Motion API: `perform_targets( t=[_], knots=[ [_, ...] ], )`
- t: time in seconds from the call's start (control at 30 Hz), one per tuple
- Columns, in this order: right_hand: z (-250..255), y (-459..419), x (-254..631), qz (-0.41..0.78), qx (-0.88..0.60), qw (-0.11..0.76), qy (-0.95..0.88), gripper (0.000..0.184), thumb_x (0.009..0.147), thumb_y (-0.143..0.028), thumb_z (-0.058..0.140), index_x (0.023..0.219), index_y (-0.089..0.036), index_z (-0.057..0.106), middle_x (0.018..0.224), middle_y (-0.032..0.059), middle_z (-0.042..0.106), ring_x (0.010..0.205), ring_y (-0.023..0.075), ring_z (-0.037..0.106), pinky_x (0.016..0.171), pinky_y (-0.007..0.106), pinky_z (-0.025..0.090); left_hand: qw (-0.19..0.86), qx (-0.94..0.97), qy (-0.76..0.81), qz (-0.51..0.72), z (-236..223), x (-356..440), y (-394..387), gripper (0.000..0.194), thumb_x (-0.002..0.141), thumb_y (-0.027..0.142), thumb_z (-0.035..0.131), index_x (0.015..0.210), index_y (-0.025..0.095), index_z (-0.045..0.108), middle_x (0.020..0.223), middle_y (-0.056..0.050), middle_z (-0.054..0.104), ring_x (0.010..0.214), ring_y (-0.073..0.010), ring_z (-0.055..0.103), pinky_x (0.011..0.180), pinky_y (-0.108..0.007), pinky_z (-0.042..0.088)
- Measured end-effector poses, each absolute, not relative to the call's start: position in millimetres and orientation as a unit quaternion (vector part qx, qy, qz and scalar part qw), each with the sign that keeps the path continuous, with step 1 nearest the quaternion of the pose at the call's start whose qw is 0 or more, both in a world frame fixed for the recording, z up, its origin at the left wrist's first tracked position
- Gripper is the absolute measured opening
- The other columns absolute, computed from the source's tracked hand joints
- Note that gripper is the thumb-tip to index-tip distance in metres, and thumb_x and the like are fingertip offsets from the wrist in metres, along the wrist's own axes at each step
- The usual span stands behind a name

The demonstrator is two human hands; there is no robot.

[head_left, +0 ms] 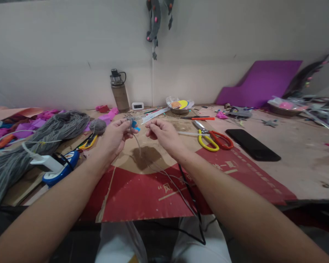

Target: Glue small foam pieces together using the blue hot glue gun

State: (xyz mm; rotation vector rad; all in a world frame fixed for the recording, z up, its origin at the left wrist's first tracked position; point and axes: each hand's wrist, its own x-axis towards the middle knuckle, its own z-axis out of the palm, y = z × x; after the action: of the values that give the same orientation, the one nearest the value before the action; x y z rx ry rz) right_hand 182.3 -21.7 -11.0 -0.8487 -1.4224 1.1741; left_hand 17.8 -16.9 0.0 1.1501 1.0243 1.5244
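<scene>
Over the middle of the table, my left hand [115, 138] is closed, with thumb and fingers pinching grey yarn. A strand of the yarn [139, 146] hangs from its fingertips and curves down over the cardboard. My right hand [163, 138] faces it a short gap away, thumb pressed to the fingers; whatever lies in that pinch is too small to make out. Just behind my left fingertips shows a small bright blue piece [135, 126]. A grey yarn ball [98, 126] rests left of my left hand. Scissors [212, 137] with one yellow and one red handle lie right of my right hand.
Red and tan cardboard [137, 197] covers the table's front. At left are a grey yarn bundle [52, 135] and a blue power strip [61, 171] with a white plug. A bottle [119, 93] stands behind; a black phone [252, 144] lies right. A black cable [192, 193] crosses the front edge.
</scene>
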Motion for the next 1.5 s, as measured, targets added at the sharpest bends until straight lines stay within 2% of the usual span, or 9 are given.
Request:
perform_targets(
  t=[0.13,0.37,0.53,0.73,0.87,1.0,1.17,1.3,1.5],
  knots=[
    [-12,-21,183,0.469,-0.319,0.559,-0.604,0.006,0.075,-0.015,0.057,0.079,-0.02,0.058,0.076,-0.0029,0.058,0.066,0.009,0.051,0.065,0.026,0.042,0.47,0.471,0.412,0.623,-1,17,-16,0.008,0.073,0.016,0.065,0.069,0.013,0.058,0.058,0.001,0.058,0.049,-0.0082,0.059,0.041,-0.015,0.039],
    [-5,-26,186,0.605,-0.231,0.564,-0.512,0.022,0.066,-0.021,0.07,0.081,-0.021,0.054,0.076,-0.0063,0.051,0.062,0.0067,0.046,0.062,0.024,0.04,0.474,0.471,0.413,0.619,0,17,-18,0.009,0.073,0.017,0.066,0.071,0.013,0.058,0.06,0.0,0.059,0.049,-0.0087,0.06,0.041,-0.015,0.038],
    [-2,-30,188,0.674,-0.189,0.525,-0.484,0.024,0.066,-0.019,0.07,0.078,-0.022,0.05,0.071,-0.0074,0.047,0.056,0.0057,0.035,0.06,0.024,0.038,0.477,0.48,0.404,0.615,-1,16,-18,0.011,0.071,0.019,0.068,0.071,0.013,0.058,0.061,0.0,0.06,0.051,-0.0089,0.061,0.042,-0.016,0.04],
    [1,-32,189,0.691,-0.178,0.516,-0.475,0.026,0.066,-0.019,0.07,0.078,-0.022,0.047,0.074,-0.0081,0.048,0.054,0.0047,0.029,0.06,0.023,0.037,0.475,0.489,0.406,0.608,-2,15,-18,0.015,0.071,0.023,0.069,0.07,0.014,0.057,0.061,0.0,0.06,0.051,-0.009,0.06,0.043,-0.017,0.039],
    [1,-30,189,0.696,-0.19,0.518,-0.46,0.02,0.064,-0.015,0.065,0.076,-0.02,0.049,0.071,-0.0081,0.047,0.052,0.0046,0.027,0.058,0.023,0.035,0.476,0.489,0.406,0.607,-2,15,-18,0.016,0.07,0.023,0.069,0.069,0.015,0.055,0.06,0.0,0.06,0.051,-0.0092,0.06,0.043,-0.017,0.039],
    [-1,-26,191,0.671,-0.199,0.546,-0.461,0.011,0.063,-0.01,0.058,0.07,-0.018,0.054,0.069,-0.0063,0.049,0.05,0.0038,0.029,0.056,0.023,0.033,0.475,0.483,0.41,0.611,-2,14,-17,0.014,0.071,0.022,0.068,0.07,0.014,0.056,0.06,0.001,0.058,0.051,-0.009,0.061,0.043,-0.017,0.04],
    [-4,-22,192,0.633,-0.229,0.581,-0.457,0.017,0.063,-0.006,0.048,0.07,-0.018,0.057,0.066,-0.0051,0.051,0.051,0.0054,0.035,0.056,0.023,0.034,0.471,0.459,0.431,0.618,0,13,-16,0.011,0.073,0.019,0.066,0.071,0.013,0.056,0.06,0.001,0.058,0.049,-0.0082,0.06,0.042,-0.016,0.04],
    [-5,-24,189,0.613,-0.251,0.571,-0.486,0.02,0.067,-0.017,0.065,0.086,-0.02,0.061,0.082,-0.0044,0.058,0.06,0.0061,0.045,0.061,0.024,0.039,0.468,0.456,0.431,0.623,-2,12,-14,0.011,0.073,0.018,0.066,0.07,0.013,0.057,0.058,0.001,0.058,0.048,-0.0085,0.059,0.042,-0.016,0.04],
    [-8,-24,187,0.595,-0.28,0.58,-0.48,0.021,0.063,-0.023,0.069,0.078,-0.021,0.054,0.072,-0.0078,0.05,0.056,0.0054,0.044,0.059,0.024,0.037,0.473,0.459,0.434,0.613,-3,12,-15,0.012,0.073,0.019,0.067,0.069,0.014,0.057,0.058,0.001,0.058,0.049,-0.0087,0.06,0.042,-0.016,0.039]
  ],
)
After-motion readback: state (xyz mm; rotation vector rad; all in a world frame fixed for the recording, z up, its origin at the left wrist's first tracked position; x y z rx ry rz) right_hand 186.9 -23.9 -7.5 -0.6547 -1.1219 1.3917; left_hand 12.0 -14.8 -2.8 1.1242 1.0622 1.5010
